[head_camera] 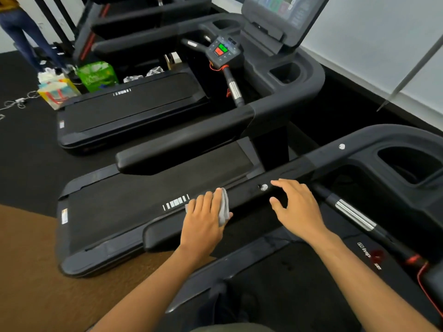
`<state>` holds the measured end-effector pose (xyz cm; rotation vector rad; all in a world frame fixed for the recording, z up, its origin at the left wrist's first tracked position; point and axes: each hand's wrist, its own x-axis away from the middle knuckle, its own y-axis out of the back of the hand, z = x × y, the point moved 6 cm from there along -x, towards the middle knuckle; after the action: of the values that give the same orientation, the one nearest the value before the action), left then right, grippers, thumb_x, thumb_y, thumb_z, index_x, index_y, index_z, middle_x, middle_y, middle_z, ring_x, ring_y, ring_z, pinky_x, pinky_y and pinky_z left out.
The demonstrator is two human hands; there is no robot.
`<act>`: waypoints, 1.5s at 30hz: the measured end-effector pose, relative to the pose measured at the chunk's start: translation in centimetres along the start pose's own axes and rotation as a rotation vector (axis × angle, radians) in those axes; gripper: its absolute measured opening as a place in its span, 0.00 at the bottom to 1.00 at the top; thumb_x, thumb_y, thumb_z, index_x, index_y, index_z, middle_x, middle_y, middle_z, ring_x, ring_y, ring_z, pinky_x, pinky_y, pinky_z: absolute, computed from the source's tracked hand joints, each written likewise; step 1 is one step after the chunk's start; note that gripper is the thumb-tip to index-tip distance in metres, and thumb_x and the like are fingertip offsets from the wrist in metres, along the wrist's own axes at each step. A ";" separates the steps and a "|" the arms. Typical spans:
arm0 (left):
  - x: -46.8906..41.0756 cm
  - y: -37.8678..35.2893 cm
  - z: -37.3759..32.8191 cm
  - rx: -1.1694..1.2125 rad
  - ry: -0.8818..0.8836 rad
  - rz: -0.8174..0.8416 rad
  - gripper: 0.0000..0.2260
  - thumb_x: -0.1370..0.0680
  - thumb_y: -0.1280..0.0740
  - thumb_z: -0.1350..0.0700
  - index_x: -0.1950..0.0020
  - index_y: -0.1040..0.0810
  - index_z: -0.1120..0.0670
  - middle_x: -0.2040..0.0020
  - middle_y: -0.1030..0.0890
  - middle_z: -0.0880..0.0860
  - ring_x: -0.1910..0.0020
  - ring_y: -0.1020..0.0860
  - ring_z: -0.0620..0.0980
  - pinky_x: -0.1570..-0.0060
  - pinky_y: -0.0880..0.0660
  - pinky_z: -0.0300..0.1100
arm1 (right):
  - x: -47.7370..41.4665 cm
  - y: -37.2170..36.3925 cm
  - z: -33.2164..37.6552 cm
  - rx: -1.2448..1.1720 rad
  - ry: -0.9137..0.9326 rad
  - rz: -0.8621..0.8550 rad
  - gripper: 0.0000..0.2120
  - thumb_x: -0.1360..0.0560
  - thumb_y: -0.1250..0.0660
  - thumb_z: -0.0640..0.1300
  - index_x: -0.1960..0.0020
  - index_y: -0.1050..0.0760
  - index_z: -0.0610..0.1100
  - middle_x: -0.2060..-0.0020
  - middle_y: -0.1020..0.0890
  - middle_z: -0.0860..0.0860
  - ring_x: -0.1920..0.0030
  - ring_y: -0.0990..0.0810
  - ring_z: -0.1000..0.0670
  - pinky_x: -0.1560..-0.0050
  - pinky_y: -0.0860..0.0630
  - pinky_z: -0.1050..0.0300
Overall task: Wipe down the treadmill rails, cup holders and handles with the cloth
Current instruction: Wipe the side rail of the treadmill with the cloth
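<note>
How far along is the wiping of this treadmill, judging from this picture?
Nothing can be confirmed as done; no surface shows clear wipe marks. In hand: the left hand presses the grey cloth on the near side rail, while the right hand rests open on the same rail. Probably left: the cup holder and the chrome-banded handle, both untouched now.

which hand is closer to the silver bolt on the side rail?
Right. The right hand hovers open just right of the silver bolt, index fingertip almost beside it. The left hand, pressing the cloth on the rail, sits farther left of it.
</note>
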<state>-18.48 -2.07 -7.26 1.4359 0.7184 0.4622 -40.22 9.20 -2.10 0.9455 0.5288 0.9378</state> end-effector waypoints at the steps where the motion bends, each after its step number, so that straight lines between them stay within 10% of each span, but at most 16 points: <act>1: 1.2 0.0 1.2 0.001 0.000 -0.001 0.31 0.15 0.44 0.39 0.19 0.33 0.59 0.31 0.22 0.58 0.35 0.23 0.60 0.32 0.29 0.55 | 0.0 -0.1 0.2 0.001 0.000 -0.002 0.23 0.21 0.32 0.50 0.27 0.29 0.52 0.29 0.27 0.54 0.30 0.30 0.50 0.31 0.33 0.52; 8: 7.0 1.1 7.5 -0.008 0.125 0.011 0.34 0.18 0.42 0.35 0.18 0.33 0.55 0.26 0.27 0.63 0.29 0.26 0.64 0.26 0.34 0.63 | -0.5 -0.8 2.1 0.003 -0.031 0.010 0.22 0.20 0.33 0.50 0.27 0.29 0.52 0.29 0.27 0.54 0.30 0.31 0.50 0.28 0.34 0.52; 16: 1.1 0.6 3.0 -0.007 0.136 0.132 0.42 0.20 0.48 0.24 0.25 0.27 0.58 0.39 0.19 0.59 0.44 0.19 0.60 0.44 0.25 0.57 | -1.1 -0.9 2.3 0.015 -0.120 -0.007 0.22 0.20 0.33 0.50 0.27 0.28 0.52 0.28 0.27 0.54 0.29 0.32 0.50 0.29 0.36 0.53; 26: -4.8 0.3 -3.8 0.088 0.010 0.157 0.35 0.15 0.48 0.32 0.22 0.30 0.59 0.42 0.19 0.60 0.48 0.19 0.59 0.47 0.23 0.54 | -1.4 -0.8 2.8 0.021 -0.160 -0.076 0.20 0.21 0.32 0.50 0.29 0.27 0.52 0.30 0.26 0.55 0.31 0.31 0.51 0.32 0.33 0.54; 32: -5.2 1.9 -3.6 0.395 -0.009 -0.031 0.35 0.16 0.47 0.32 0.20 0.31 0.57 0.28 0.23 0.57 0.33 0.23 0.56 0.37 0.25 0.52 | -1.8 0.3 3.0 0.030 -0.160 -0.133 0.20 0.21 0.32 0.53 0.30 0.26 0.53 0.31 0.25 0.56 0.32 0.30 0.51 0.35 0.34 0.57; 37: -1.4 -0.4 -1.2 0.117 -0.165 0.195 0.47 0.24 0.26 0.47 0.14 0.51 0.57 0.18 0.37 0.64 0.19 0.36 0.64 0.23 0.35 0.62 | -1.7 0.2 3.1 0.016 -0.170 -0.111 0.20 0.21 0.32 0.53 0.30 0.26 0.53 0.31 0.25 0.55 0.32 0.30 0.50 0.36 0.33 0.57; 41: 0.5 0.5 1.4 0.321 -0.153 0.164 0.37 0.26 0.30 0.63 0.18 0.37 0.59 0.16 0.40 0.65 0.17 0.40 0.65 0.20 0.38 0.61 | -1.9 0.2 3.3 0.006 -0.159 -0.107 0.21 0.21 0.33 0.54 0.29 0.27 0.53 0.30 0.26 0.56 0.31 0.31 0.51 0.35 0.34 0.58; 45: 2.3 2.3 7.3 0.587 0.116 0.044 0.22 0.26 0.27 0.65 0.32 0.20 0.54 0.28 0.27 0.57 0.34 0.23 0.59 0.35 0.21 0.60 | -2.5 0.6 3.1 -0.010 -0.155 -0.105 0.21 0.21 0.33 0.54 0.28 0.28 0.53 0.30 0.27 0.56 0.30 0.31 0.52 0.34 0.34 0.56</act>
<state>-11.53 -5.55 -5.52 1.9876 0.9675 0.3861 -39.46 5.85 -0.01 0.9633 0.4376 0.7656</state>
